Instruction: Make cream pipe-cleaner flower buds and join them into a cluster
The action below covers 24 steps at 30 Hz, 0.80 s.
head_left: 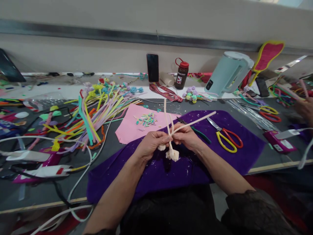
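Cream-coloured pipe cleaners [195, 122] cross between my two hands, their free ends spreading up and to the right. At their lower ends hang fluffy cream flower-like heads [172, 154]. My left hand [155, 142] pinches the stems from the left, with one cream head partly hidden under its fingers. From the right, my right hand [187, 135] pinches the stems close to where they cross. Both hands are above a purple cloth [156, 176]. Dark green-handled pliers [201, 134] lie partly hidden behind my right hand, and scissors [228, 138] with red and yellow handles rest farther right.
A pink sheet [126, 130] bears small cut pieces [146, 120]. Bunches of coloured pipe cleaners [97, 111] and glue guns [46, 168] with cords lie left. Behind stand a phone [153, 68], a bottle [182, 75] and a kettle [228, 73]. Another person's hand [305, 107] shows at far right.
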{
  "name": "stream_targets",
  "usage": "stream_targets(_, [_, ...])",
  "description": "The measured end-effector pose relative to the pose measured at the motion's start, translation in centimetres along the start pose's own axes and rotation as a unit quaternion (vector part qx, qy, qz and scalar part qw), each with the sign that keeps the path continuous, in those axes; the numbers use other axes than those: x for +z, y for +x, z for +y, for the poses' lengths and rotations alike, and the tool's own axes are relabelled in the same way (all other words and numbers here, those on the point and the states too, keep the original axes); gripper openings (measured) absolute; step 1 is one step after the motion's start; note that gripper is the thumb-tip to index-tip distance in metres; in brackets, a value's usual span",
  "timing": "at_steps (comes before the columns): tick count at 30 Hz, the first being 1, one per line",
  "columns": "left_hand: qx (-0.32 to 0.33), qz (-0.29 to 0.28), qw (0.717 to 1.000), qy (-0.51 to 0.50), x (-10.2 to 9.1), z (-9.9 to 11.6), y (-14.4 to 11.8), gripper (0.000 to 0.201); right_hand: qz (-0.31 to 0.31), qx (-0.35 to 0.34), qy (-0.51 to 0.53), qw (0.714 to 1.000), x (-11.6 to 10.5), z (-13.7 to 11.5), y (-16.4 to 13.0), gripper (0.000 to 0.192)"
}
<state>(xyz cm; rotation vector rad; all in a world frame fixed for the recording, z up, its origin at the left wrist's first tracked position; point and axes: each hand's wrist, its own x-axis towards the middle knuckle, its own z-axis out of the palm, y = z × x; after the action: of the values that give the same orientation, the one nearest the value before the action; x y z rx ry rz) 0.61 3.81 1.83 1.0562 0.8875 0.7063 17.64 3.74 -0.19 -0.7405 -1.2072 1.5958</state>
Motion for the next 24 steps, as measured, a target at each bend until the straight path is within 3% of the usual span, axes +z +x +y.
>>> stream_targets(5, [-0.026,-0.019,0.999,-0.036,0.29,-0.11,0.01,0.018,-0.013,-0.007,0.006,1.000,0.19,-0.17,-0.14,0.017])
stream_targets(24, [0.037,-0.013,0.999,-0.013,0.73,0.37,-0.64,0.017,-0.027,0.019,0.075,0.997,0.20,0.10,-0.18,0.017])
